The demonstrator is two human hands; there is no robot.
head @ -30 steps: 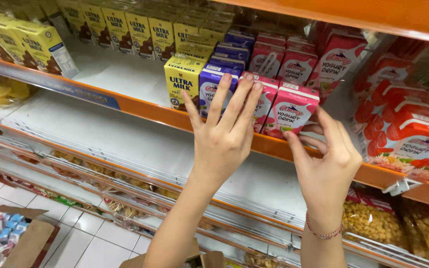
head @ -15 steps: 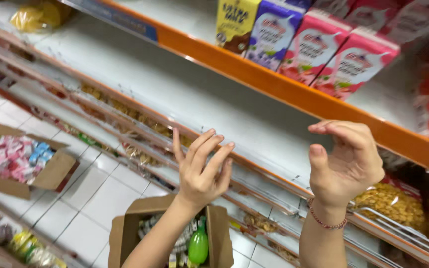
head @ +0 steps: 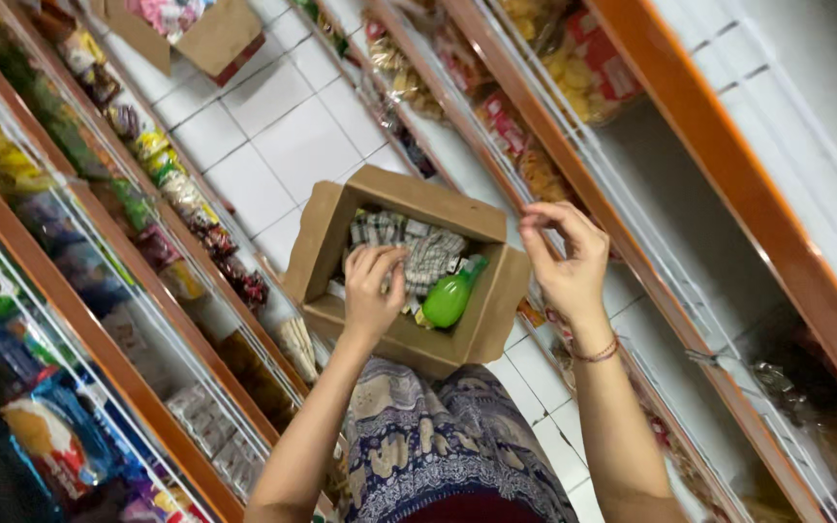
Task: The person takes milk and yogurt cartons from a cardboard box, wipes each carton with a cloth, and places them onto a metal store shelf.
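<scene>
In the head view the left hand [head: 372, 291] reaches down into an open cardboard box [head: 488, 320] that rests against the person's lap, its fingers curled over the small grey packets [head: 428, 254], though a real grasp cannot be told. The right hand [head: 566, 261] hangs empty and half open just above the box's right wall, near the shelf [head: 728, 165]. A green bottle [head: 449, 298] lies inside, partly hidden; the shelf goods are blurred.
</scene>
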